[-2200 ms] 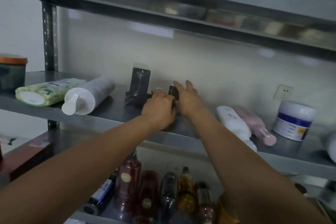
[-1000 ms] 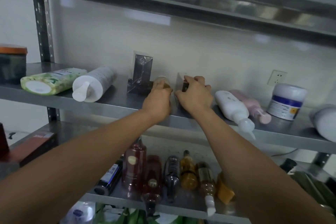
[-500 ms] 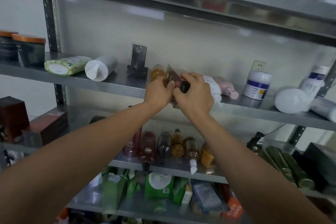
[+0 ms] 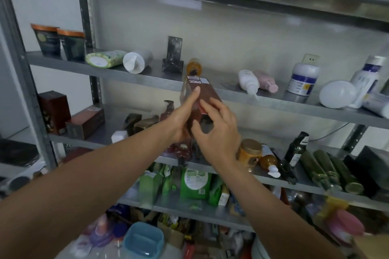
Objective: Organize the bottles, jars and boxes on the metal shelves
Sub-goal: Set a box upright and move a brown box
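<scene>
A brown box (image 4: 203, 92) is held tilted in the air, near the front edge of the metal shelf (image 4: 147, 78). The left hand (image 4: 182, 116) clasps its left side, with one digit lying along its front. The right hand (image 4: 217, 134) pinches its lower end with curled fingers. Just beyond, an amber bottle (image 4: 194, 66) lies on the shelf.

A brown box (image 4: 207, 93), white-lettered end up and tilted, is held at frame centre; an amber bottle (image 4: 194, 66) lies on the shelf (image 4: 147, 76) behind.

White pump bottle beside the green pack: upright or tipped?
Tipped. The white pump bottle lies on its side on the metal shelf, pump end facing the camera, next to the green pack.
</scene>
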